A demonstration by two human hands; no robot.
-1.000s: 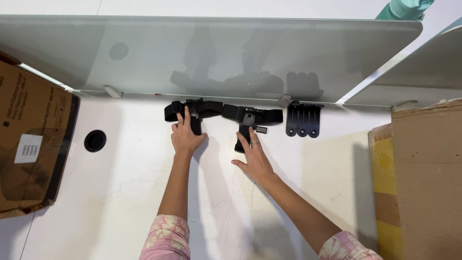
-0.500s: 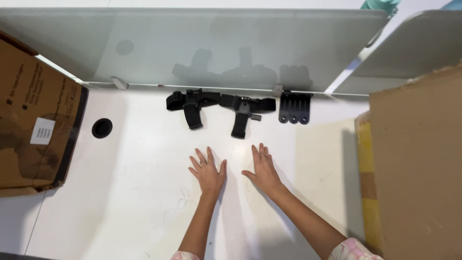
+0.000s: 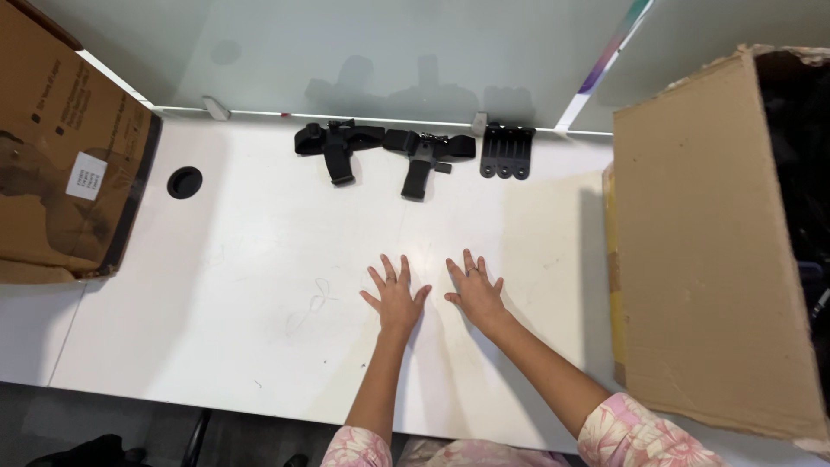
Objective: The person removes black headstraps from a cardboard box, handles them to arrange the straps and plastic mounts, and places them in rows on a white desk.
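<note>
My left hand (image 3: 395, 296) and my right hand (image 3: 475, 290) lie flat, palms down, side by side on the white table (image 3: 259, 285), fingers spread, holding nothing. Beyond them, near the frosted glass divider (image 3: 346, 52), lies a black strap assembly (image 3: 380, 149) with two short hanging pieces. A small black ribbed clip part (image 3: 507, 151) sits just right of it. Both hands are well apart from these black parts.
A brown cardboard box (image 3: 60, 156) with a white label stands at the left. A large open cardboard box (image 3: 718, 251) stands at the right, dark items inside. A round cable hole (image 3: 184, 182) is in the tabletop at the left.
Both hands let go of the black strap assembly and drew back toward me, now resting flat on the table. The view shifted to take in more of the right box.
</note>
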